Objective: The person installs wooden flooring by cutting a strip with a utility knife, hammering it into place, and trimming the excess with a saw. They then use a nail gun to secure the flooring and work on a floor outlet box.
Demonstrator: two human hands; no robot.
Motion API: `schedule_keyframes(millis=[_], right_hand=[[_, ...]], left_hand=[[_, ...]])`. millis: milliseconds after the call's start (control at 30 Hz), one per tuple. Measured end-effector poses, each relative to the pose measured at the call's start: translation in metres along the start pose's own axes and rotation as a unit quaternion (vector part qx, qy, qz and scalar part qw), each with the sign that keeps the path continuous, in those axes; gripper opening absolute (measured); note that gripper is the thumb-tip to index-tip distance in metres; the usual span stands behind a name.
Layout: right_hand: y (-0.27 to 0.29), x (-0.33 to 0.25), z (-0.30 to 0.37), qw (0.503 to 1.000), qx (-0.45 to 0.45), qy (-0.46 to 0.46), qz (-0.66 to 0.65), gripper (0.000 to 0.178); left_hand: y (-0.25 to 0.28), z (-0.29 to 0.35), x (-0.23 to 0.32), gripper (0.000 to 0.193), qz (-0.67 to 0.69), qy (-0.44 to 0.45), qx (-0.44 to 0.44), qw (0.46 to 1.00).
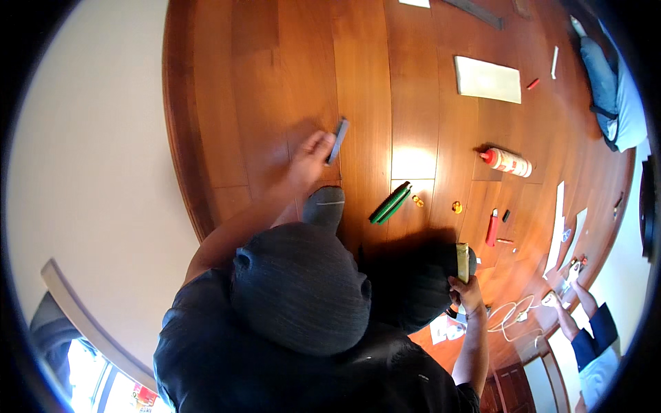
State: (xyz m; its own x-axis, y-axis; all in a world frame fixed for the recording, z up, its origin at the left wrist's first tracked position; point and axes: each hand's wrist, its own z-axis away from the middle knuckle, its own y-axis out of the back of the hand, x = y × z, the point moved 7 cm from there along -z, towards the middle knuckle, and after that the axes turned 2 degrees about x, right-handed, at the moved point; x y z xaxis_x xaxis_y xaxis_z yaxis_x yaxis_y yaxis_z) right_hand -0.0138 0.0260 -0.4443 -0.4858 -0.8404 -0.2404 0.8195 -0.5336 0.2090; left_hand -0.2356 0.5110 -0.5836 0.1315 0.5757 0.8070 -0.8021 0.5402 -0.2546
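Observation:
Out in front of me, my left hand (313, 163) pinches a narrow grey bar (337, 141) close above the wooden floor; hand and bar are slightly blurred. My right hand (469, 294), by my right knee, is closed around the lower end of a flat yellowish strip (463, 261) that stands upright. What the strip is made of I cannot tell. On the floor between the hands lies a green piece with dark, bristly edges (390, 202). Beside it are small amber-coloured bits (418, 201) and another orange piece (457, 207).
A red-capped bottle (508, 162), a red cutter knife (492, 228) and a cream board (488, 79) lie to the right. Further off are white strips (555, 230) and a white cable (511, 316). Two people (597, 351) sit at the right edge. A pale wall (103, 151) borders the left.

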Motion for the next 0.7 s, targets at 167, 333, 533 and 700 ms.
schedule_keyframes(millis=[167, 333, 533, 700], right_hand=[[0.006, 0.014, 0.014, 0.999, -0.005, 0.031, 0.037, 0.029], [0.005, 0.021, 0.035, 0.996, -0.008, 0.084, 0.022, 0.027], [0.002, 0.026, 0.060, 0.987, 0.010, 0.155, 0.049, 0.033], [0.002, 0.041, 0.073, 0.976, 0.081, 0.194, 0.053, 0.032]], left_hand=[[0.050, 0.032, 0.084, 0.017, 0.291, 0.011, 0.066, 0.954], [0.043, 0.079, 0.160, 0.016, 0.290, -0.088, 0.057, 0.951], [-0.028, 0.121, 0.223, 0.014, 0.283, -0.130, -0.075, 0.947], [-0.089, 0.131, 0.318, 0.011, 0.179, -0.216, -0.154, 0.947]])
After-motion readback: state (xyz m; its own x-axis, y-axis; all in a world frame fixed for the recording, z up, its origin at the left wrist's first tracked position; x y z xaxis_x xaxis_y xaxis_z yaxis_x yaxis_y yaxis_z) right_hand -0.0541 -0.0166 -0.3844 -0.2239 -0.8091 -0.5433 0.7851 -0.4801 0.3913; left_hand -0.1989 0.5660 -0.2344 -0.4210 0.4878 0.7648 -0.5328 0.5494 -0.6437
